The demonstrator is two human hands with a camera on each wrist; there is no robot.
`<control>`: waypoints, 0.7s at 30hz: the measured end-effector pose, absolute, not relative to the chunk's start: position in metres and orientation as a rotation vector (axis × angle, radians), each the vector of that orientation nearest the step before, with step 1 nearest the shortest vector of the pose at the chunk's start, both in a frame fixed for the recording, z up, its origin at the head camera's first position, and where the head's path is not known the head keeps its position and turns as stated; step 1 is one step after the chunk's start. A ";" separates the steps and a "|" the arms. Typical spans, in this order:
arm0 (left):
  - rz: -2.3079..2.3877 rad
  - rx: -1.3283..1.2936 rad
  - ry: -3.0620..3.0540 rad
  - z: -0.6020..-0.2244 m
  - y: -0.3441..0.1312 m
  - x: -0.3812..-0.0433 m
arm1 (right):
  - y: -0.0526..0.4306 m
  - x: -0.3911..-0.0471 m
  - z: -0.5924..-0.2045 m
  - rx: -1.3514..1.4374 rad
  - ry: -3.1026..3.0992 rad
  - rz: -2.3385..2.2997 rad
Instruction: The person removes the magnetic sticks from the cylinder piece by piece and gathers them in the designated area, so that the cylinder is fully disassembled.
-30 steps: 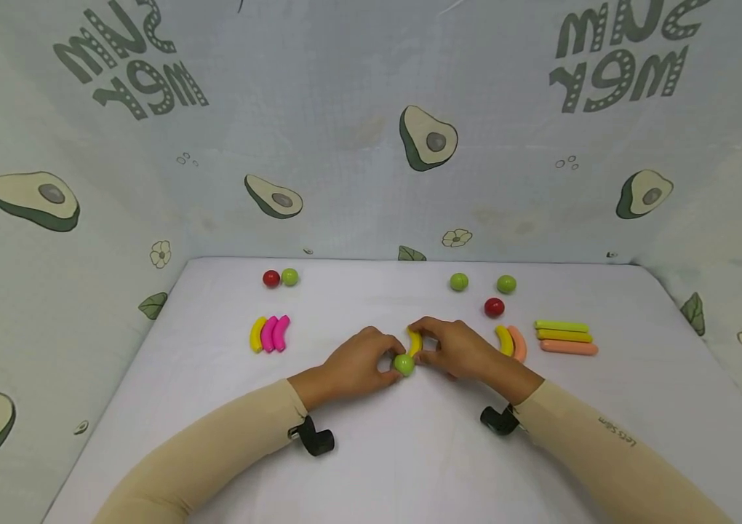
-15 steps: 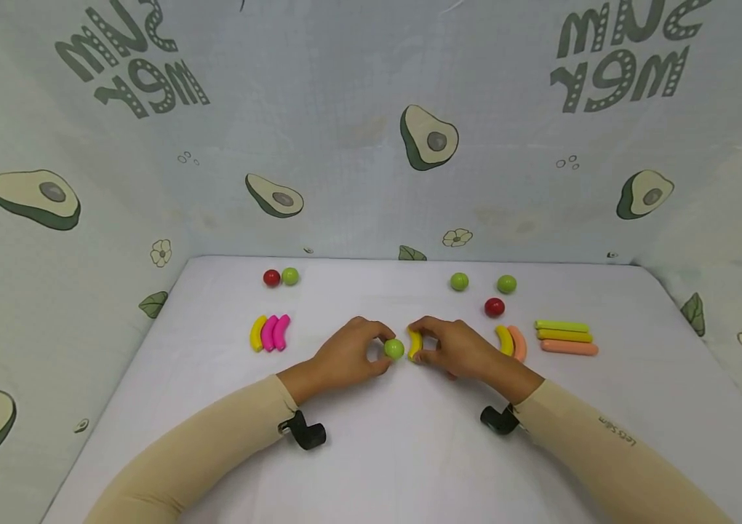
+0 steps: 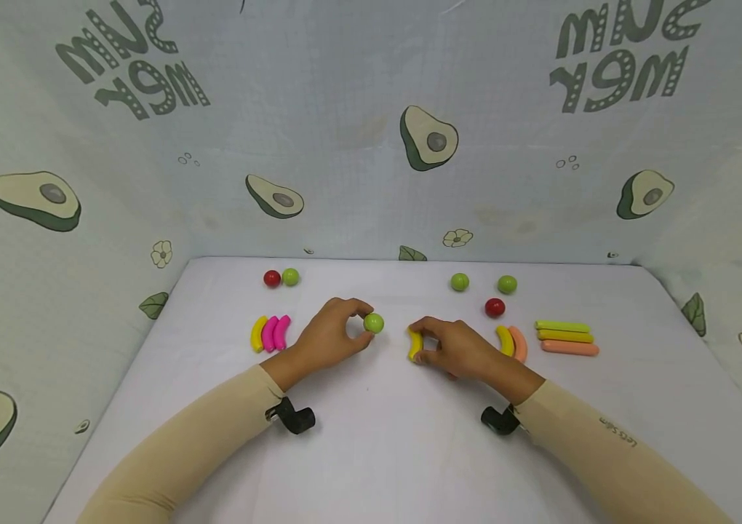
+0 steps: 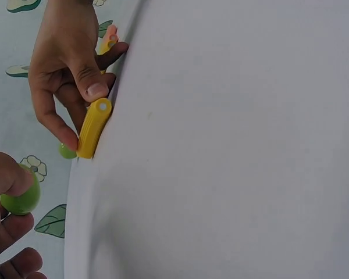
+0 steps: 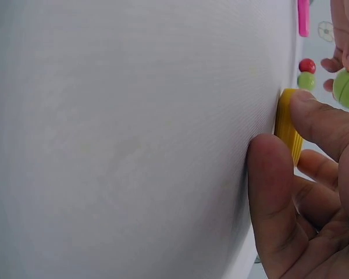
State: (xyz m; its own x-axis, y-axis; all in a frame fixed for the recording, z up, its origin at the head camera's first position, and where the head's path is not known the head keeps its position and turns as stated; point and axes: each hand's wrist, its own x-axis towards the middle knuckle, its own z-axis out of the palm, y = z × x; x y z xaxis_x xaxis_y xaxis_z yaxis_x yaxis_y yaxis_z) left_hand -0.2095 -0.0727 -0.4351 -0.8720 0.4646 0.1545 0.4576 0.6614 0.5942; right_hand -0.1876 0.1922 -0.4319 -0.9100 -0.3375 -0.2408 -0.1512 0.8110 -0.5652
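My left hand (image 3: 326, 336) pinches a glossy green ball (image 3: 374, 323) between thumb and fingertips, left of the table's middle. The left wrist view shows the ball (image 4: 22, 195) held off the cloth. My right hand (image 3: 461, 351) grips a short, curved yellow piece (image 3: 415, 345), banana-like in shape, by its two ends. That yellow piece (image 5: 287, 119) rests on the white table in the right wrist view. A gap separates the ball from the yellow piece.
Leftward lie a yellow piece (image 3: 257, 334) and two pink curved pieces (image 3: 275, 334), with a red ball (image 3: 272, 279) and green ball (image 3: 290, 276) behind. Rightward are several balls, curved pieces (image 3: 519, 344) and straight sticks (image 3: 565, 337). A printed cloth (image 3: 358, 145) stands behind the table.
My left hand has carried the green ball away from the yellow piece, leftward and toward the back of the table. The right hand and its yellow piece have stayed in place.
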 end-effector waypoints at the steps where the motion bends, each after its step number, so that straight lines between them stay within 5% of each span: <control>1: 1.024 0.772 2.860 -0.435 -0.074 -0.211 | 0.192 -0.187 -0.432 -0.366 2.664 -0.794; 21: 1.140 0.537 2.951 -0.433 -0.104 -0.240 | 0.193 -0.188 -0.433 -0.380 2.665 -0.791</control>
